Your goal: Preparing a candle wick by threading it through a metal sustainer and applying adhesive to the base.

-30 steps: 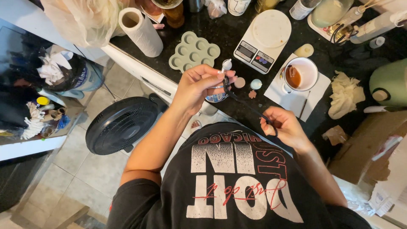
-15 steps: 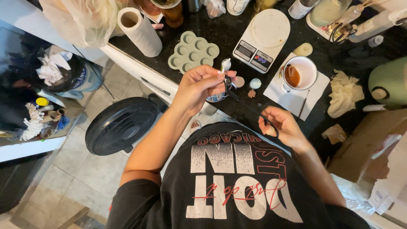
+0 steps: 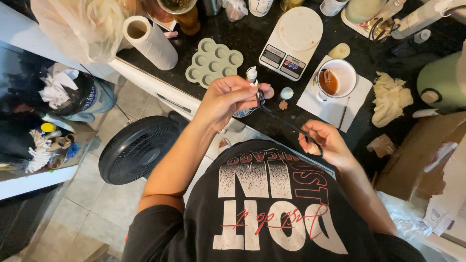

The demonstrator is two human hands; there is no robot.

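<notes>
Over dark countertop (image 3: 252,36), left hand (image 3: 228,99) pinched shut on one end of thin black cord (image 3: 284,121); right hand (image 3: 325,143) curled closed on other end, near black shirt (image 3: 262,204). Cord taut between hands, above counter edge. Beyond: pale green mould tray (image 3: 213,60), white kitchen scale (image 3: 291,36), white cup (image 3: 337,77) on paper. Black fan (image 3: 138,148) on floor below.

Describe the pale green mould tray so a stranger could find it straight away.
Start at the white kitchen scale on the dark countertop. Left of it, between the scale and the paper towel roll, lies the mould tray, just beyond the left hand. It is the only flat pale green piece with rows of round hollows.
</notes>
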